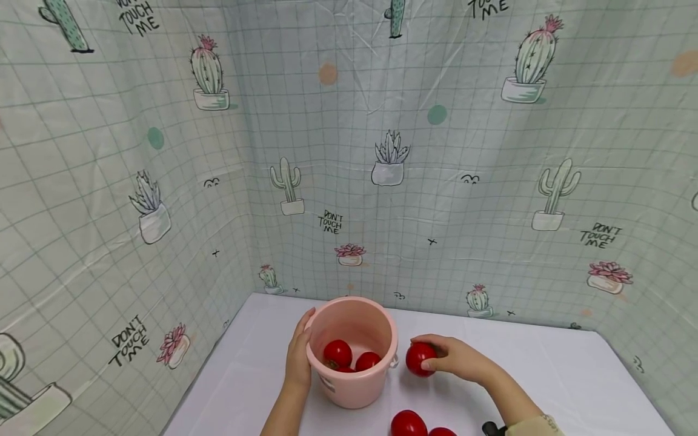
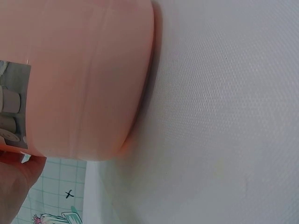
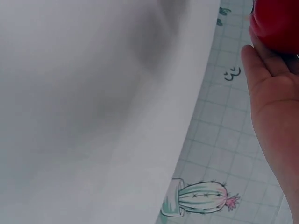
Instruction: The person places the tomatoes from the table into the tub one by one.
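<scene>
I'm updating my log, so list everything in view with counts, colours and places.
Bucket: one, pink, standing on the table
Label: one, mostly grey, on the bucket's side
Tomatoes in the bucket: at least three, red, one mostly hidden
Held tomato: one, red, right of the bucket
Loose tomatoes: two visible, red, at the head view's bottom edge
Table: one, white, under the bucket
Cactus-print backdrop: pale, gridded, behind and beside the table
Sleeve: one, pale yellow, on the right arm
Hands: two, bare; left against the bucket, right gripping the held tomato
</scene>
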Demonstrator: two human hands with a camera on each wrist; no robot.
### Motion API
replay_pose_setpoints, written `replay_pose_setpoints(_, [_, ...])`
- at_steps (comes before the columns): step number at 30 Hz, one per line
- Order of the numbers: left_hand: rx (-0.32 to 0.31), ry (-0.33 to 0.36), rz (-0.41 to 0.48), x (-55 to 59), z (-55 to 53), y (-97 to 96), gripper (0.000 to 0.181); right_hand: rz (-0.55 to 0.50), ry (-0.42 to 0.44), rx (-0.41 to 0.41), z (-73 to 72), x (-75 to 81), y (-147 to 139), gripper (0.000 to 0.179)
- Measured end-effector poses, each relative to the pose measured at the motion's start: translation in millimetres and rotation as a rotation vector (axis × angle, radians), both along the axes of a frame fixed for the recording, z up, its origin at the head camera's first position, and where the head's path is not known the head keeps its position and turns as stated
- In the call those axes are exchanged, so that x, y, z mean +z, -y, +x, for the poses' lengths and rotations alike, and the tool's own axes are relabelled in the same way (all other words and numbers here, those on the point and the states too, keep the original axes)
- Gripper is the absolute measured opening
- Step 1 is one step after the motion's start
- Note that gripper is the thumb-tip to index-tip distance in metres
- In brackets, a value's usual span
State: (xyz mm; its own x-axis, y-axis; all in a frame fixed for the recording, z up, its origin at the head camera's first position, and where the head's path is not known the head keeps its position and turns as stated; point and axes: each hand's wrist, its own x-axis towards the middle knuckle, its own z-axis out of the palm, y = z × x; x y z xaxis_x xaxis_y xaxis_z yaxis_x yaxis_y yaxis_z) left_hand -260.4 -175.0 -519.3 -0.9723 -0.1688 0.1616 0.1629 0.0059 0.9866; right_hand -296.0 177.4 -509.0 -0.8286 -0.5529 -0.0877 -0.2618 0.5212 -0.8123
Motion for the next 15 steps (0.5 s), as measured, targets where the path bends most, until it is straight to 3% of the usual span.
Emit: replay_pose_setpoints(15, [-0.009,-0.003,-0.008,-0.6,0.3,1.3,0.044,-0.032,-0.019,-0.04,-9.1,38.1,-7.0,0.054])
